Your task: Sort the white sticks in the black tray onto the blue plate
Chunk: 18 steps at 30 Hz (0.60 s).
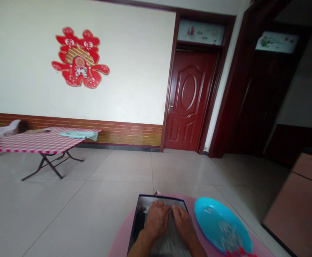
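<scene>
A shallow dark tray (137, 228) with grey, streaky contents lies on a round pink table (121, 239) at the bottom of the head view. Both my hands rest inside it, side by side. My left hand (157, 219) lies knuckles up with its fingers curled down into the contents. My right hand (182, 223) lies beside it, fingers also bent down. What the fingertips hold is hidden. A blue plate (220, 225) with small pale bits stands just right of the tray.
A folding table with a red checked cloth (38, 142) stands at the far left. A red door (189, 101) is shut in the back wall. A wooden surface (302, 200) lies to the right. Tiled floor (113, 178) stretches between.
</scene>
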Motion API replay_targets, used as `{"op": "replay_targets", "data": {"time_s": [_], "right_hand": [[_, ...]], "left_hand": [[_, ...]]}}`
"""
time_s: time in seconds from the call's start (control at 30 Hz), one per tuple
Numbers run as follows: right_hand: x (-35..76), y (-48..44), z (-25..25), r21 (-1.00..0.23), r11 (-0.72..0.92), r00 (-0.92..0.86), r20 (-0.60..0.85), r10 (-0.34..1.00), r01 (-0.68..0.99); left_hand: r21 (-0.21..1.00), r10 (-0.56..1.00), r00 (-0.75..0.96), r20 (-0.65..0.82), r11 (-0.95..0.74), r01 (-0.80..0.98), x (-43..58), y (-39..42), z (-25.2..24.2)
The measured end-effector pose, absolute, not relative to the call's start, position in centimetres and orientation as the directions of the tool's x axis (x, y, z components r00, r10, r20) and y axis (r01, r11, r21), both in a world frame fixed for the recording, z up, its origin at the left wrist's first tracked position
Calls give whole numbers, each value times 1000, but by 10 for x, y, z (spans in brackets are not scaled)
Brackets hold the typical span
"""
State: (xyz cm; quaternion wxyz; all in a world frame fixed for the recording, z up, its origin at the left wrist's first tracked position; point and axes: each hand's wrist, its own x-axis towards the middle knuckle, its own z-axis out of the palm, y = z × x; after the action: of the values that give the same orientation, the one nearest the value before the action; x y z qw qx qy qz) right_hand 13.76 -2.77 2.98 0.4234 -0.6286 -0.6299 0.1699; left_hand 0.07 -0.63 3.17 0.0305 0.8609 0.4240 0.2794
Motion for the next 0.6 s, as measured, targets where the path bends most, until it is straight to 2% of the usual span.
{"op": "replay_targets", "data": {"time_s": [0.27,0.4,0.5,0.6], "right_hand": [[138,-27,30,-753,103,161,269,949,650],[136,-27,28,-753,129,147,288,946,646],[135,-25,26,-757,123,172,299,939,642],[137,-22,24,-788,80,290,318,903,611]], "left_hand": [[296,728,500,470,-663,687,0,-8,33],[292,720,493,488,-667,685,0,-6,31],[293,670,461,583,-702,650,0,-5,31],[350,625,304,719,-703,619,0,-4,35]]}}
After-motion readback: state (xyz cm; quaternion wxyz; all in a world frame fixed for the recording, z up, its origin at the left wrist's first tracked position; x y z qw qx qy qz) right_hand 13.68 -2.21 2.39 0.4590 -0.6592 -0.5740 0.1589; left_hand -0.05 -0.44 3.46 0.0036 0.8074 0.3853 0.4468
